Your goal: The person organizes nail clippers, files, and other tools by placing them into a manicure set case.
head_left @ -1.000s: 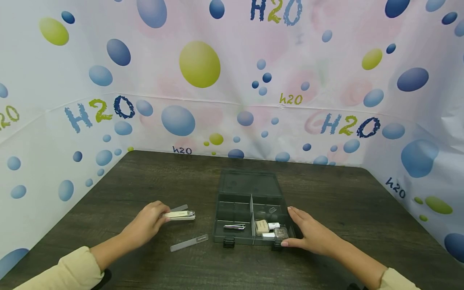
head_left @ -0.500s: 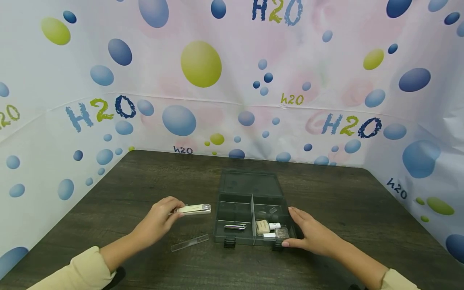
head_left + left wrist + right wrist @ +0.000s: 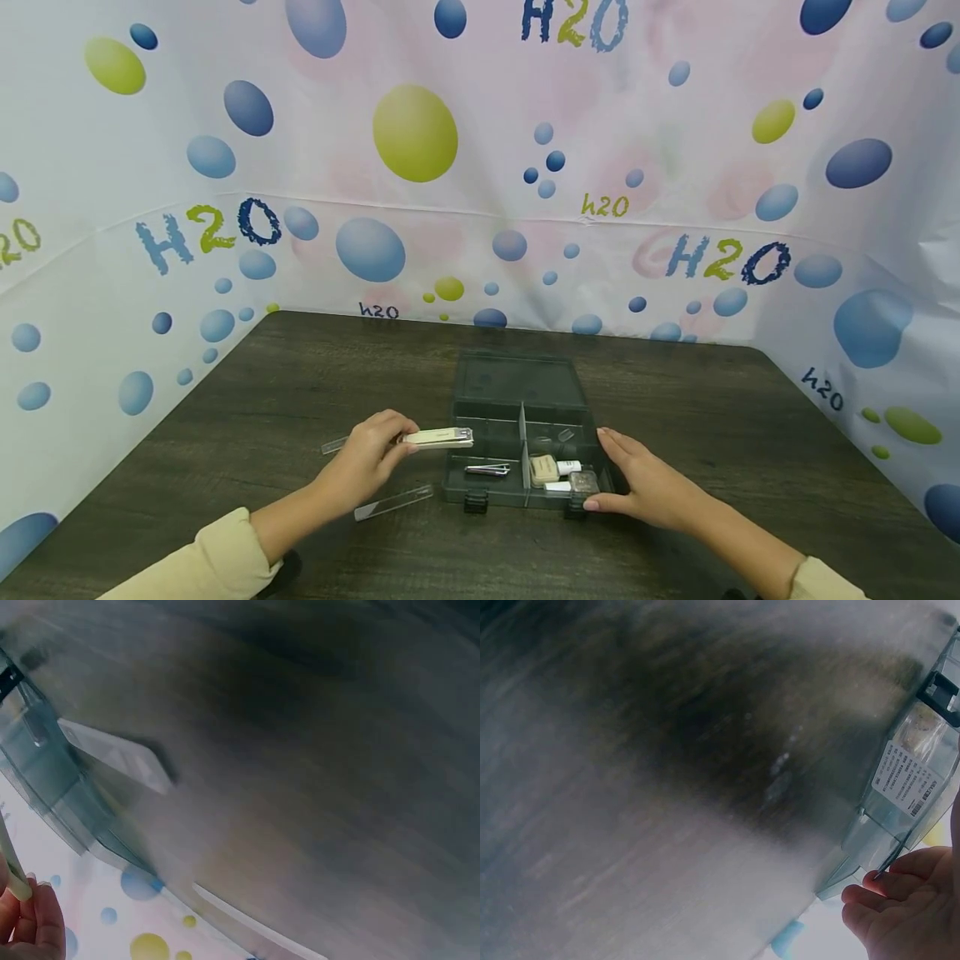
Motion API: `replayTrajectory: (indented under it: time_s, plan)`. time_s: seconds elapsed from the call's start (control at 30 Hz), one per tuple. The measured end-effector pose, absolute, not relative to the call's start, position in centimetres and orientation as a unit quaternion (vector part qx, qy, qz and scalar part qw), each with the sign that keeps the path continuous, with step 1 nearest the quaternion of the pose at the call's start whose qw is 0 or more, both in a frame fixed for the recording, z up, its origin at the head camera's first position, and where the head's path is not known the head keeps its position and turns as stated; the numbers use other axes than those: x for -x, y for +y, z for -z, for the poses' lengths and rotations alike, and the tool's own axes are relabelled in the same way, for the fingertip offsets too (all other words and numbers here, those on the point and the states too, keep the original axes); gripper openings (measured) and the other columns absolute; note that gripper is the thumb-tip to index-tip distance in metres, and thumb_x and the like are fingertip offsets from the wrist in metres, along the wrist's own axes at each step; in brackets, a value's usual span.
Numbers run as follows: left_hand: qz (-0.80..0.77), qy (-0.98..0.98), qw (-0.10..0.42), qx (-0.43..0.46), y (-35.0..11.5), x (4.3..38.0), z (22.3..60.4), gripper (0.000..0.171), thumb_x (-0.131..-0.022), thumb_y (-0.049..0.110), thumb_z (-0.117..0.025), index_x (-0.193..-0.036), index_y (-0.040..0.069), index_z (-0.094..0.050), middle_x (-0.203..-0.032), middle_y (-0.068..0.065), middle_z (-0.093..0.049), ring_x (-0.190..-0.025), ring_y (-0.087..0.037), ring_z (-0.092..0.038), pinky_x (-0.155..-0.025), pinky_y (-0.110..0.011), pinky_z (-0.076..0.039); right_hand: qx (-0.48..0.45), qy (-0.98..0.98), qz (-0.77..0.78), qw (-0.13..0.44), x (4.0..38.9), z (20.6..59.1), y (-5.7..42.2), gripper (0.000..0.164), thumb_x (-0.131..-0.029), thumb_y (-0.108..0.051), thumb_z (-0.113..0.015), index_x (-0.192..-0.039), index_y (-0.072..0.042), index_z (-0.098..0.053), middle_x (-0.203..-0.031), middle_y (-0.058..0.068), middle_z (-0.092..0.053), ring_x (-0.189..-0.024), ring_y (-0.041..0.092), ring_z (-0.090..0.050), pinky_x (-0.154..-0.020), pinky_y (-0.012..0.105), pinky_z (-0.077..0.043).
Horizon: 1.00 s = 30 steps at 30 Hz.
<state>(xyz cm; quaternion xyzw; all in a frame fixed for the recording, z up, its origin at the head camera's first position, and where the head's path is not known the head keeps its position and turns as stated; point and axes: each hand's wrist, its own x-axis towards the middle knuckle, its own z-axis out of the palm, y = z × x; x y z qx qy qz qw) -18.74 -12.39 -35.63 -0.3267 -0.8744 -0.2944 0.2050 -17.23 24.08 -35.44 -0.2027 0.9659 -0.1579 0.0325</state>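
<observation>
My left hand point(image 3: 367, 457) pinches a large cream nail clipper point(image 3: 442, 437) by its near end, and its metal tip reaches over the left part of the dark clear plastic box point(image 3: 517, 379). At the left wrist view's edge, only part of that clipper point(image 3: 11, 866) shows. Inside the box's front left compartment lies a small silver nail clipper point(image 3: 487, 470). Front right holds a beige nail polish bottle point(image 3: 543, 471) and a glittery grey one point(image 3: 583, 482), both white-capped. My right hand point(image 3: 648, 483) rests against the box's right side, fingers extended, thumb at the front corner.
One clear flat strip point(image 3: 393, 503) lies on the dark wooden table point(image 3: 675, 392) before the box; another clear strip point(image 3: 333, 446) lies partly behind my left hand. The box's lid is swung back. Patterned sheeting point(image 3: 480, 167) surrounds the table.
My left hand has carried the cream nail clipper rightward, from beside the far strip to over the box's left edge. The right hand has stayed at the box.
</observation>
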Motion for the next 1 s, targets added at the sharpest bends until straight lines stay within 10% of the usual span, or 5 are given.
replayTrajectory:
  time_s: [1.0]
  plan:
    - [0.225, -0.895, 0.083, 0.377, -6.7, 19.2, 34.8, 0.013, -0.084, 0.012, -0.061, -0.090, 0.001, -0.065, -0.087, -0.005, -0.061, -0.074, -0.012, -0.051, -0.062, -0.018, -0.045, 0.195, 0.967, 0.159, 0.036, 17.3, 35.4, 24.0, 0.103, -0.071, -0.066, -0.058, -0.140, 0.004, -0.026, -0.142, 0.026, -0.029, -0.126, 0.045, -0.034, -0.094, 0.057, -0.038]
